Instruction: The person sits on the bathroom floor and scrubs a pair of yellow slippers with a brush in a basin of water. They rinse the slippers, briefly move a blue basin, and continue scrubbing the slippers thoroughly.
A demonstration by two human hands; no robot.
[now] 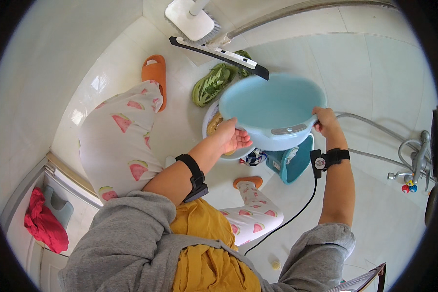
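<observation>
A light blue plastic washbasin is held off the floor, tilted so that its inside faces the camera. My left hand supports the near left of its rim, thumb at the edge and fingers curled up below. My right hand grips the rim on the right side. Beneath it, partly hidden, a pale basin holds a tan item that I cannot identify. A teal plastic bin with something whitish inside stands under the washbasin's near right side, beside a dark blue and white packet.
Behind the washbasin are green slippers, a floor squeegee and a white-backed brush. A shower tap with hoses is on the right wall. A red cloth hangs over a grey-blue stool at lower left. A black cable trails from my right wrist.
</observation>
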